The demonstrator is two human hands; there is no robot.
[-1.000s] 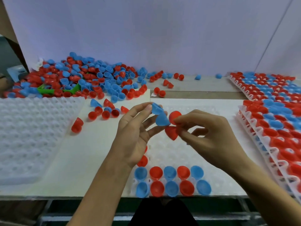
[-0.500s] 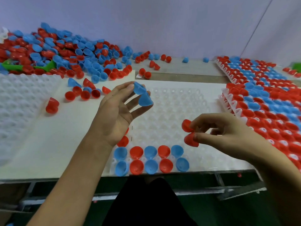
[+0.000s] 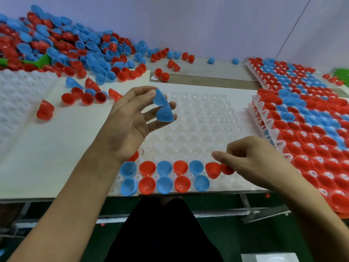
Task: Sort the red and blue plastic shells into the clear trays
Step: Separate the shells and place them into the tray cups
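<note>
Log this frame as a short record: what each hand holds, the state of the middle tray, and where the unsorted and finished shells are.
left hand: raised above the tray, holds two blue shells at its fingertips
right hand: low at the near row, pinches two red shells
middle tray: two near rows partly filled, blue and red alternating, five shells each; the rest bare
loose pile: red and blue mixed, far left
filled trays: stacked at the right
empty tray: left edge
</note>
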